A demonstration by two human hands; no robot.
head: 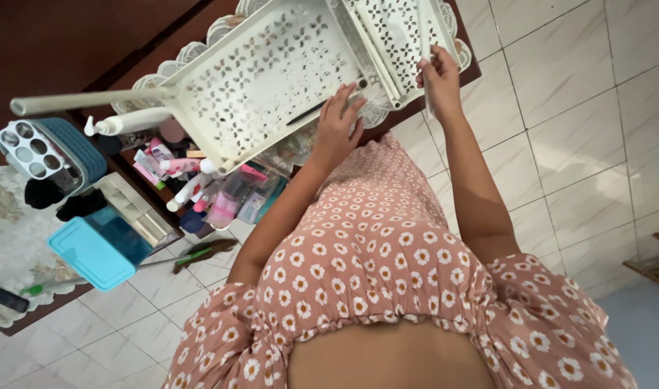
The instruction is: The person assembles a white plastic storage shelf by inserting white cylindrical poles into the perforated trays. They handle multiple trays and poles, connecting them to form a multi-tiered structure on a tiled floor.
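A white plastic rack shelf (pixel 272 72) with flower-shaped cut-outs lies tilted on a dark wooden table, a second shelf (pixel 398 32) beside it. My left hand (pixel 337 130) rests with spread fingers on the near edge of the bigger shelf, next to a thin black pen-like stick (pixel 308 113). My right hand (pixel 439 79) is closed around a white pole (pixel 424 43) that stands against the second shelf. A long white tube leg (pixel 84 101) sticks out to the left from the bigger shelf's corner.
Below the shelf lie several pink and white bottles and tubes (pixel 200 180). A blue lidded box (pixel 99 248), a blue basket with a white holder (pixel 45 151) and a clear organiser (pixel 131 209) stand left. White floor tiles (pixel 560 130) spread right.
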